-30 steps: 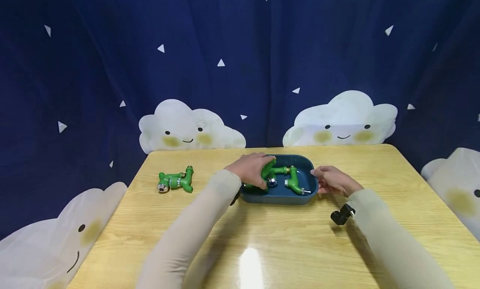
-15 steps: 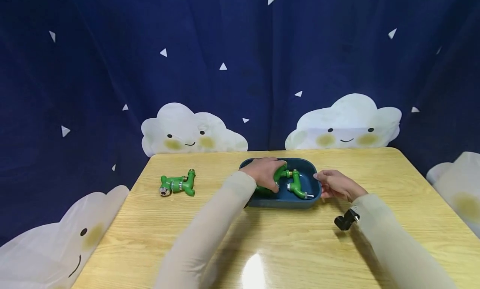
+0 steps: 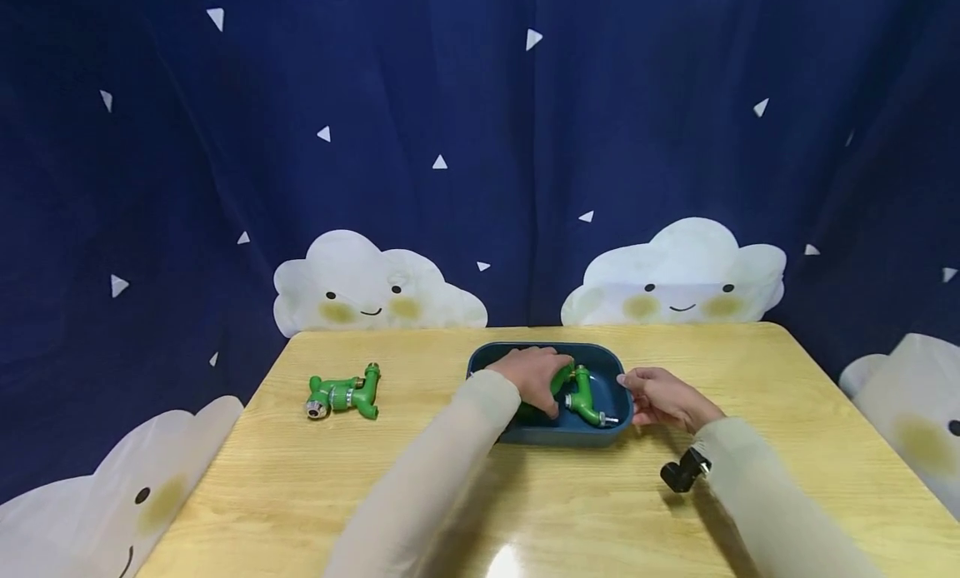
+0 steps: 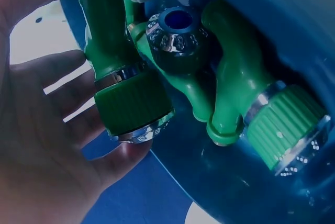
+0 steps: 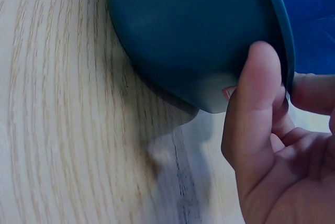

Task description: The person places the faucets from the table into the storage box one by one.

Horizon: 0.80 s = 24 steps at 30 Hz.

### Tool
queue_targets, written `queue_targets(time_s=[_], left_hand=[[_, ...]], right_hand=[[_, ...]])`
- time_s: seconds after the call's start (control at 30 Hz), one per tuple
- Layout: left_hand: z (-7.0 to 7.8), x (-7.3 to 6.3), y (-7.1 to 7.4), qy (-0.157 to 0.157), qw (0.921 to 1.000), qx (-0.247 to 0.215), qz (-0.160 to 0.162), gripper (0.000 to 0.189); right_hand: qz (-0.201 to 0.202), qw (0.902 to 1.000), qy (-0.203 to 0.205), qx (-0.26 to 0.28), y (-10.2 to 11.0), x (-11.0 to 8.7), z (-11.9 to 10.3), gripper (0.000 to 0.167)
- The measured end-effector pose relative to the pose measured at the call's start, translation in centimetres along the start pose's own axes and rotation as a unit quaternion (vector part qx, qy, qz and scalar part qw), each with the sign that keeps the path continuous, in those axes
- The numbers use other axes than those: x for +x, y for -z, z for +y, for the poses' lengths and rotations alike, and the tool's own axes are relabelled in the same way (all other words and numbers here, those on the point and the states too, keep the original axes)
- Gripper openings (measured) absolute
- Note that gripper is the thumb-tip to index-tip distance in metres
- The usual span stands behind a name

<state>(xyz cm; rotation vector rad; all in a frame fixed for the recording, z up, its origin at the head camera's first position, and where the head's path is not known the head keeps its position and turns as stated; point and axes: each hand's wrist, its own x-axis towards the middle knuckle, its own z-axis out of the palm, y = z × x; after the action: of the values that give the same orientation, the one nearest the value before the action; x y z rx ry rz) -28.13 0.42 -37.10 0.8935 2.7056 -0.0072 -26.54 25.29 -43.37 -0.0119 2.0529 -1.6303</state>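
Observation:
A dark blue plastic tray [image 3: 573,437] stands near the far edge of the table, with green plastic taps inside. My left hand [image 3: 534,378] reaches over the tray and grips a green tap [image 4: 131,103] with a ribbed collar and chrome end, thumb and fingers on either side. Below it in the left wrist view lie another tap with a chrome knob [image 4: 178,38] and a tap with a ribbed green collar [image 4: 285,124]. At the tray's right end, my right hand [image 3: 663,397] pinches the rim [image 5: 287,30] between thumb and fingers.
A separate green tap [image 3: 341,395] lies on the wooden table [image 3: 600,511] to the left of the tray. A dark blue curtain [image 3: 480,145] with white clouds hangs behind the table. A black camera mount [image 3: 681,471] sits at the right wrist.
My left hand has shifted rightward over the tray with the tap, covering more of the taps beneath. The right hand stays at the rim. The head view has tilted up slightly.

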Motion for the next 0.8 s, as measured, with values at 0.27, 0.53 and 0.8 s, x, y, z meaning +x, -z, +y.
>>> queue_targets(time_s=[0.27,0.53,0.8], left_hand=[[0.8,0.4,-0.5,-0.004,0.9998,0.02,0.0,0.085],[1.1,0.9,-0.8,-0.001,0.9997,0.024,0.002,0.074],[1.5,1.2,-0.4,-0.012,0.9997,0.021,0.005,0.045]], right_hand=[[0.009,0.9999,0.005,-0.005,-0.2,0.0,0.4,0.023],[0.003,1.0,0.004,-0.002,-0.4,0.0,0.3,0.024],[-0.003,1.0,0.005,0.002,-0.1,0.0,0.1,0.025]])
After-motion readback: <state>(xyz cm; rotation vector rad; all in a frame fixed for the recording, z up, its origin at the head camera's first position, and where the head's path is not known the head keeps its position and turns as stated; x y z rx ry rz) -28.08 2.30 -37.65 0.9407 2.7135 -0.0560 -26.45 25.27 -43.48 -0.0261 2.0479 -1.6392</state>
